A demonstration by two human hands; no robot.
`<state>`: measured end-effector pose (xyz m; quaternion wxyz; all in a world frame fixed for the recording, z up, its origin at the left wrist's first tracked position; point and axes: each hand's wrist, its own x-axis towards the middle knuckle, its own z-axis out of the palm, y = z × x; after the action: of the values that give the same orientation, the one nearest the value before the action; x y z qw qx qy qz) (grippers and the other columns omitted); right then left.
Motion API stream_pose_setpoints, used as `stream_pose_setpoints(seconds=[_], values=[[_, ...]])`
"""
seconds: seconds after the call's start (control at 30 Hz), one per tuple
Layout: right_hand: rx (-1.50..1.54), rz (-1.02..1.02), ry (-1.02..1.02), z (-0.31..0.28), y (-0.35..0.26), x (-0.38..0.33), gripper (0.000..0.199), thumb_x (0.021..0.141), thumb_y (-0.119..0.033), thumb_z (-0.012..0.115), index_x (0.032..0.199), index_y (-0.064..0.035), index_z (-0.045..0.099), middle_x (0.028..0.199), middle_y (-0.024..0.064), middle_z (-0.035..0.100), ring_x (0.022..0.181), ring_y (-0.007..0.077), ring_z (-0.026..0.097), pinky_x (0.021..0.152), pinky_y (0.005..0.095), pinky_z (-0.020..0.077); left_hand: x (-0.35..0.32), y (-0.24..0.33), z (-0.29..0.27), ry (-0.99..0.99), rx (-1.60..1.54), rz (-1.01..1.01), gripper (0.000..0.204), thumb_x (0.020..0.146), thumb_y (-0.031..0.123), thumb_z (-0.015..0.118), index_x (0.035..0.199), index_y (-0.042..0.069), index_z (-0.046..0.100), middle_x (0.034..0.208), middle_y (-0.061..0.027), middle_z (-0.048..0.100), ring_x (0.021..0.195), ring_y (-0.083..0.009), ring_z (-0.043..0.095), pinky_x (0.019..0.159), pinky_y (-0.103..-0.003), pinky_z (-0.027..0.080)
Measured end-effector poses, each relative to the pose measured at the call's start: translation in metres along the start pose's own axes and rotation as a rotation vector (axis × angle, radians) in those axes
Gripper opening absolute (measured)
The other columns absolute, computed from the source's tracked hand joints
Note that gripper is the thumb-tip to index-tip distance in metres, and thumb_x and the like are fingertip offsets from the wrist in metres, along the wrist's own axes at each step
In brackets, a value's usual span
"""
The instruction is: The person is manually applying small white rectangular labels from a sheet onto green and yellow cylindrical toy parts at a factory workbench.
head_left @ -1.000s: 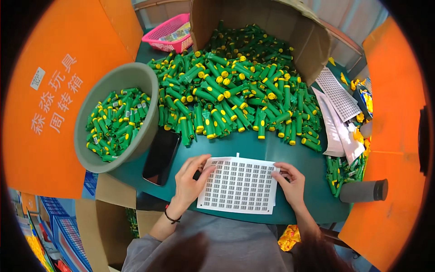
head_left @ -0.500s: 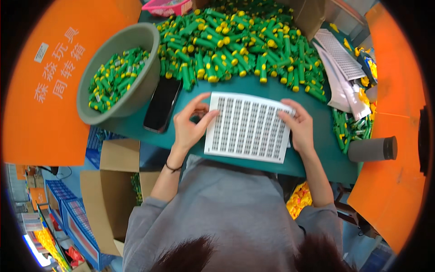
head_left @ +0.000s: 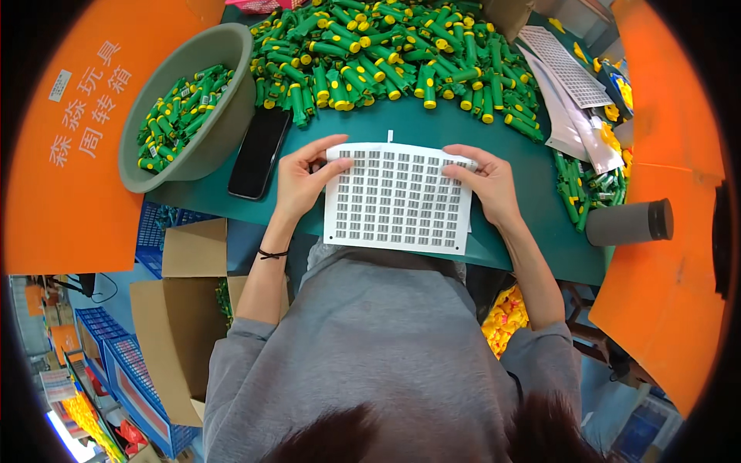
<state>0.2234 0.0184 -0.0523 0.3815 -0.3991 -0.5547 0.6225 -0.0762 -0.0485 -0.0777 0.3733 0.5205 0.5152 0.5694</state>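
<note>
On the green table [head_left: 509,231], both hands' grip holds a sticker sheet [head_left: 397,198] near heaped green toys [head_left: 386,54].

White sticker sheet [head_left: 397,197] with rows of small grey labels lies on the green table, another sheet [head_left: 563,65] far right. Black phone [head_left: 259,152], screen dark, beside the bowl. Cardboard boxes [head_left: 181,309] lower left.

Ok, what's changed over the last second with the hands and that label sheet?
The view has tipped down, so the table sits higher in the picture. Both hands are still on the white label sheet: the left hand at its upper left corner, the right hand at its upper right, now seemingly picking at that corner. The sheet stays flat on the table; nothing was let go. The pile of green toys, grey basin and black phone have not moved.
</note>
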Motion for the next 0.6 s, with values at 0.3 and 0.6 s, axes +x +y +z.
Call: stream_pose_setpoints(seconds=[0.3,0.6], values=[[-0.155,0.089,0.033,-0.011,0.001,0.005,0.024,0.086,-0.007,0.075,0.108,0.0017,0.073,0.079,0.0042,0.071,0.07,0.0054,0.064,0.063,0.0184,0.0497,0.007,0.006,0.004,-0.04,-0.04,-0.155,0.017,0.089,0.008,0.073,0.103,-0.002,0.074,0.083,-0.0037,0.073,0.074,-0.0052,0.064,0.064,-0.019,0.05],[-0.085,0.297,0.066,-0.002,-0.005,0.011,0.014,0.096,-0.013,0.065,0.096,0.0011,0.064,0.083,0.0015,0.068,0.071,0.0031,0.062,0.064,0.0185,0.0492,0.016,0.019,-0.005,-0.085,0.073,-0.314,0.015,0.09,0.011,0.072,0.098,-0.001,0.072,0.085,-0.0042,0.071,0.077,-0.0077,0.063,0.067,-0.023,0.05]])
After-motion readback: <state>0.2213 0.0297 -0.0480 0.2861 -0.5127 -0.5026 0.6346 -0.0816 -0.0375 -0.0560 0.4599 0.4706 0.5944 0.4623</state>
